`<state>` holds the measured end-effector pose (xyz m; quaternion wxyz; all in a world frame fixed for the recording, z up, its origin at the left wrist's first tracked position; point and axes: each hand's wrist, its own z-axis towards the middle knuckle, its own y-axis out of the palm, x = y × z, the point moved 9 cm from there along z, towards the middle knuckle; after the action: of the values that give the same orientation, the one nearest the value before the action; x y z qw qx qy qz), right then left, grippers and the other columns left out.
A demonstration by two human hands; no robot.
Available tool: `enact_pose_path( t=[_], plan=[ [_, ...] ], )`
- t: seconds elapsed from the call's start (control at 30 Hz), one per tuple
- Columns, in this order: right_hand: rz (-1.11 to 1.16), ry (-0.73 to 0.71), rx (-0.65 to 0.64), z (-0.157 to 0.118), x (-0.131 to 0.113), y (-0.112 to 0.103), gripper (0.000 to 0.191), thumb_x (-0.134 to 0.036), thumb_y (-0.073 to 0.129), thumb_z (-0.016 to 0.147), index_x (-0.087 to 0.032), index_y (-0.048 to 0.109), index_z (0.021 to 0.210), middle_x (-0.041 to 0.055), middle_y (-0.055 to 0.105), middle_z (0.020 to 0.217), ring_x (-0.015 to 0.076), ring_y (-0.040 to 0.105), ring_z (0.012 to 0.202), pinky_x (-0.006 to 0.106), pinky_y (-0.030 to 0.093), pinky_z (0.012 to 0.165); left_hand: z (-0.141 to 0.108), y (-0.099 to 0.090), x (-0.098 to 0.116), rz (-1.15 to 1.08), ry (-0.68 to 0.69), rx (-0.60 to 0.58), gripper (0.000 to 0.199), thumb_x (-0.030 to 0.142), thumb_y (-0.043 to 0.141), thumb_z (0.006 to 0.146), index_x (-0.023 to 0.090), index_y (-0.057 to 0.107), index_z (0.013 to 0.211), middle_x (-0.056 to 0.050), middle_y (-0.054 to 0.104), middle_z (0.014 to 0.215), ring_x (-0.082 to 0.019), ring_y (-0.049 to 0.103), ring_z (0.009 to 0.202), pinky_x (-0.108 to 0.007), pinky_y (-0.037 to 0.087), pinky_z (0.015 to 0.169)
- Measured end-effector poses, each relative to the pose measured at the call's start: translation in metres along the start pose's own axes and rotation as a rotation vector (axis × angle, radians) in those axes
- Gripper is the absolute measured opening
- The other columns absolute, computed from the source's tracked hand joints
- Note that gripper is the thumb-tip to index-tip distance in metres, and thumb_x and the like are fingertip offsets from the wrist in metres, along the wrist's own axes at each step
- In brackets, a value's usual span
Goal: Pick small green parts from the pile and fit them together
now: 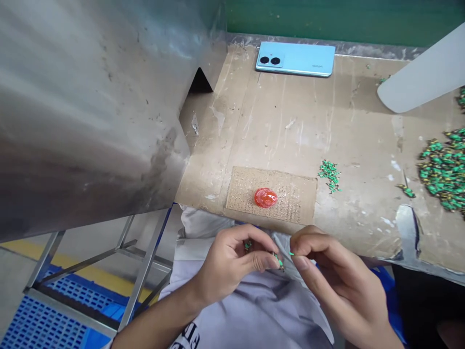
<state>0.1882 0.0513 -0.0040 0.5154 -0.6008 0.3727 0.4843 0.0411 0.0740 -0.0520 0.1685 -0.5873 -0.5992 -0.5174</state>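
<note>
My left hand (241,259) is closed around a few small green pieces with dark and yellowish bits; one green piece (279,261) pokes out between thumb and forefinger. More green shows inside the curled fingers. Close by on the right, my right hand (330,271) pinches a tiny green piece (291,254) between thumb and fingertip. Both hands are over my lap, just in front of the table edge. Beyond them, a glossy red-orange lump (265,198) rests on a rectangular piece of cardboard (240,189) dotted with small marks.
A small cluster of green pieces (329,174) lies right of the cardboard, with a large heap (443,169) farther right. A light blue phone (298,60) lies at the back. A white tapered object (425,72) slants in. A metal housing (90,106) stands left, above a metal frame (147,266).
</note>
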Motion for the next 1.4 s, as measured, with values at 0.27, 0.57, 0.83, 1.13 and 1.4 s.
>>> enact_pose_path(
  t=[0.27,0.57,0.83,1.13,1.4],
  plan=[
    [0.062,0.049,-0.071,0.006,-0.002,0.008,0.01,-0.021,0.056,0.107,-0.026,0.062,0.101,0.0009,0.063,0.084,0.0159,0.061,0.074,0.025,0.052,0.064,-0.006,-0.001,0.02,0.172,0.196,0.054,0.014,0.03,0.094,0.081,0.022,0.087,0.089,-0.004,0.083,0.082,-0.019,0.077,0.074,-0.028,0.06,0.069],
    [0.035,0.065,-0.118,0.007,-0.001,0.01,0.01,-0.022,0.056,0.106,-0.027,0.063,0.102,0.0014,0.066,0.088,0.0168,0.065,0.076,0.026,0.056,0.066,-0.008,0.002,0.033,0.268,0.372,0.029,0.007,0.025,0.09,0.086,0.025,0.088,0.093,-0.003,0.083,0.077,-0.02,0.077,0.072,-0.03,0.061,0.069],
    [0.023,0.037,-0.147,0.012,-0.007,0.01,0.01,-0.02,0.057,0.106,-0.027,0.063,0.102,-0.0015,0.065,0.086,0.0128,0.064,0.073,0.022,0.054,0.065,-0.009,0.002,0.033,0.256,0.368,0.011,0.012,0.02,0.09,0.085,0.027,0.088,0.095,-0.001,0.083,0.076,-0.018,0.077,0.072,-0.028,0.061,0.07],
    [0.013,0.028,-0.182,0.014,-0.012,0.006,0.01,-0.019,0.061,0.105,-0.026,0.066,0.1,-0.0007,0.07,0.085,0.0136,0.068,0.073,0.023,0.055,0.065,-0.008,0.001,0.028,0.292,0.371,0.005,0.002,0.025,0.088,0.087,0.026,0.087,0.088,-0.002,0.084,0.079,-0.019,0.077,0.071,-0.03,0.06,0.07],
    [0.018,0.017,-0.218,0.015,-0.011,0.011,0.01,-0.019,0.061,0.105,-0.027,0.067,0.105,-0.002,0.072,0.089,0.0118,0.069,0.076,0.022,0.056,0.067,-0.009,0.0,0.032,0.327,0.402,0.027,0.005,0.028,0.087,0.088,0.025,0.085,0.085,-0.002,0.077,0.084,-0.017,0.073,0.079,-0.027,0.058,0.075]
  ],
)
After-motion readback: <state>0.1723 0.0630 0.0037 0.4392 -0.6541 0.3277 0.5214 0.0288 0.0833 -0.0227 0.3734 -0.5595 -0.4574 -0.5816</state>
